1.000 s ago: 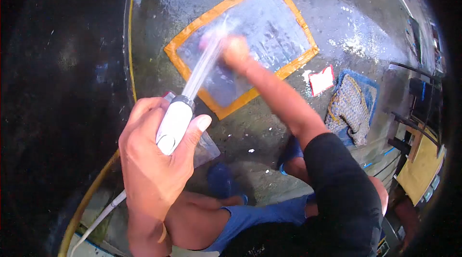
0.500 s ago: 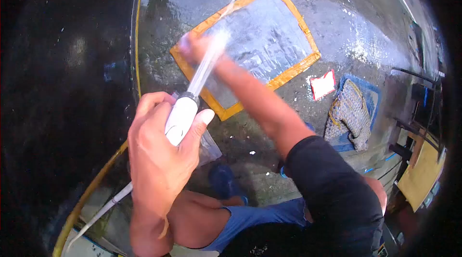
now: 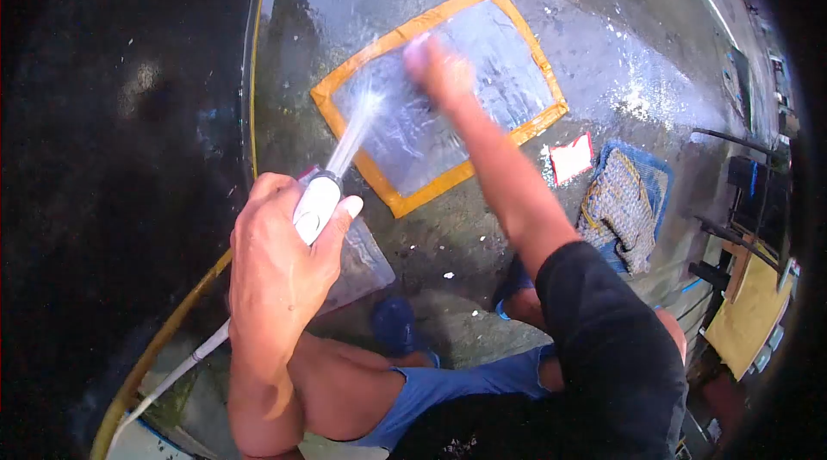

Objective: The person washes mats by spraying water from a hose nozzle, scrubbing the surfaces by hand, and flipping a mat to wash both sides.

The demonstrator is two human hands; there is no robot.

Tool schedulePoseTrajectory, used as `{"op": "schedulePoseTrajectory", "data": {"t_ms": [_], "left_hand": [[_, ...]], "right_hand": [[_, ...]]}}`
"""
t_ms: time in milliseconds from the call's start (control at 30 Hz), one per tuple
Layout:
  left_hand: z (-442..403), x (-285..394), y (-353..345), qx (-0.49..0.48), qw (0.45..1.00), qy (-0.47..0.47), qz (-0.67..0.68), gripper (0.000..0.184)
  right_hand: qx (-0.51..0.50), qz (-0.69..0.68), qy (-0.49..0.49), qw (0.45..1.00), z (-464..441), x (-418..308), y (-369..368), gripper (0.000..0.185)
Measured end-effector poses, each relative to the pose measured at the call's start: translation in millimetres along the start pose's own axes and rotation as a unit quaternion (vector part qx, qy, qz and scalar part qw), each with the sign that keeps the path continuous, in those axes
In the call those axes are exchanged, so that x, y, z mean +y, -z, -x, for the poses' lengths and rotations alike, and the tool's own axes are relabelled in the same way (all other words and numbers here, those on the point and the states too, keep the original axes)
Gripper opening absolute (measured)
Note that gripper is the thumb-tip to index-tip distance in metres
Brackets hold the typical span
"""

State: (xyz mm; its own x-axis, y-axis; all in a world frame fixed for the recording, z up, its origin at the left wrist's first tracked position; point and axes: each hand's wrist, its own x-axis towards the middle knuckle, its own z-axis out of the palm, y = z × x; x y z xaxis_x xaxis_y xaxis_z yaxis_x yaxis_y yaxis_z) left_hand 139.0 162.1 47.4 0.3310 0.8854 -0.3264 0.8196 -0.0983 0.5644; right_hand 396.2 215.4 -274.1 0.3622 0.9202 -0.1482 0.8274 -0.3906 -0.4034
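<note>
My left hand is wrapped round a white spray nozzle, and a white hose trails down behind the wrist. Water streams up and to the right from the nozzle onto a clear sheet with an orange-yellow border, lying on the wet floor. Over the upper part of this sheet is my right hand, blurred by motion, its fingers closed round a small pinkish-purple thing that is too smeared to name.
A red-edged white packet lies right of the sheet, beside a knitted cloth on a blue mat. A clear plastic piece is under my left hand. A yellow hose runs at the left; a yellow board stands far right.
My right hand moved left to the sheet's left border, then back right onto its upper part. The water now lands on the sheet's left part. My left hand still holds the nozzle.
</note>
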Motion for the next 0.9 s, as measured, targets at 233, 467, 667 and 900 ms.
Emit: {"op": "schedulePoseTrajectory", "data": {"t_ms": [233,467,667,900], "left_hand": [[-5.9,8.8,-2.4,-0.012,1.000,-0.009,0.023,0.026],[1.2,8.1,-9.5,-0.037,0.999,0.001,0.018,0.025],[-7.4,12.2,-6.3,-0.051,0.998,-0.003,0.033,0.028],[1.6,17.4,-10.3,-0.080,0.997,-0.006,0.020,0.031]], "right_hand": [[0.012,-0.063,0.150,0.987,84.9,-65.3,-51.1,0.029],[0.077,-0.043,0.087,0.992,27.7,22.8,11.8,0.033],[-0.040,-0.068,0.331,0.940,212.4,-3.3,-34.8,0.029],[-0.068,0.024,0.151,0.986,46.7,7.2,8.2,0.031]]}}
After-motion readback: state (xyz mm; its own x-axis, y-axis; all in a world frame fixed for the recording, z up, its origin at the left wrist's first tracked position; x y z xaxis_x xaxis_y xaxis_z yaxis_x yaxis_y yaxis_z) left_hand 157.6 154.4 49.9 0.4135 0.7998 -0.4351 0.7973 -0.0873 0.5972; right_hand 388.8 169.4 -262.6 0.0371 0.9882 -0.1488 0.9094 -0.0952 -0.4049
